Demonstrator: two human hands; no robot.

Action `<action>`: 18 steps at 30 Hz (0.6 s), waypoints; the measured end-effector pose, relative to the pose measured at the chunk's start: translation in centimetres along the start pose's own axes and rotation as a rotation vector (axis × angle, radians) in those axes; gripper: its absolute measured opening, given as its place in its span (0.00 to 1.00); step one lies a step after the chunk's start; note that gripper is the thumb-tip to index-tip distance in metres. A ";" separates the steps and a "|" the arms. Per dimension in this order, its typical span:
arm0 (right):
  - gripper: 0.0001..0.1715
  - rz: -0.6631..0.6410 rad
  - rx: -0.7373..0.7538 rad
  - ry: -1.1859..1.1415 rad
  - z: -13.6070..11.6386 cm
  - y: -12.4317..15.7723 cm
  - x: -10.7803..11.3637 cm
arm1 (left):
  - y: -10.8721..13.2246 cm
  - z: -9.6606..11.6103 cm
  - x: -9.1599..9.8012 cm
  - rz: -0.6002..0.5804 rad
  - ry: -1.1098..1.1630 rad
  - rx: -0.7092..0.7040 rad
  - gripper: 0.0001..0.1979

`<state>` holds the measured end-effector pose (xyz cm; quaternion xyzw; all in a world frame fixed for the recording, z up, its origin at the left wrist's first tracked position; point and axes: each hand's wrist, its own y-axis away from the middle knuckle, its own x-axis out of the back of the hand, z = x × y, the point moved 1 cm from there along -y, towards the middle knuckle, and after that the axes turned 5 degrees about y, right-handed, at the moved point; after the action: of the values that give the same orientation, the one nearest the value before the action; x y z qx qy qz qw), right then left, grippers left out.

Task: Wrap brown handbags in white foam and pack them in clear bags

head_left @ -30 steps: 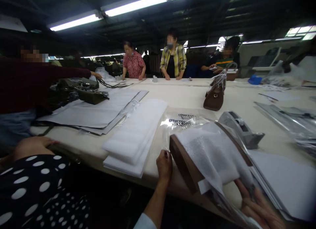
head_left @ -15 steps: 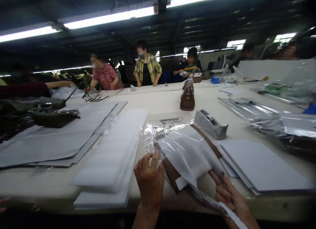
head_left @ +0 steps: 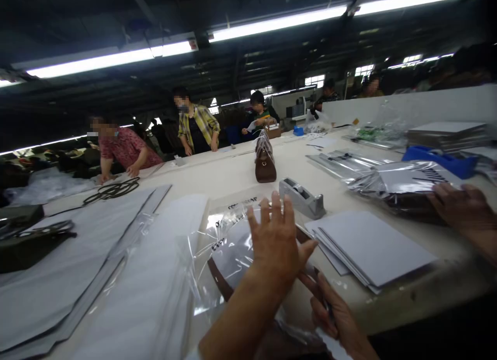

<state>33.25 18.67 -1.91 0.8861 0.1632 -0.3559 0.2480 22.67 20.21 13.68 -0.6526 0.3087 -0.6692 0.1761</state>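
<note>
Left hand (head_left: 277, 241) has left its pinch on the film edge and now lies open, fingers spread, on top of the clear poly bag (head_left: 229, 230), pressing it flat by the look of it. Right hand (head_left: 334, 311) sits low at the near edge of the surface (head_left: 233, 178), curled onto the bag's end. Tissue-wrapped brown bag (head_left: 218, 277) is inside the poly, between foam sheets (head_left: 155, 277) and white card stack (head_left: 373, 246). Tape dispenser (head_left: 303, 197) just beyond. Co-worker's hand (head_left: 462, 207) has come in at right, on a silvery pack (head_left: 399, 184)
</note>
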 end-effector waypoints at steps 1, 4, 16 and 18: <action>0.29 -0.011 0.005 0.023 0.0 0.1 0.0 | -2.1 0.3 -1.1 -0.069 -0.041 0.025 0.35; 0.28 -0.026 0.010 0.091 -0.1 0.2 0.3 | -5.1 0.9 -3.3 -0.207 -0.088 0.040 0.10; 0.17 0.042 0.107 -0.076 -0.6 -2.5 1.6 | 7.9 2.3 -2.4 0.184 -0.037 -0.117 0.18; 0.19 0.004 0.073 -0.159 -0.5 -2.6 1.6 | 11.4 -1.5 -1.6 0.218 -0.114 0.028 0.21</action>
<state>33.40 21.22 -3.57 0.8639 0.1282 -0.4302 0.2284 19.47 12.96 5.16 -0.6495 0.3578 -0.6123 0.2742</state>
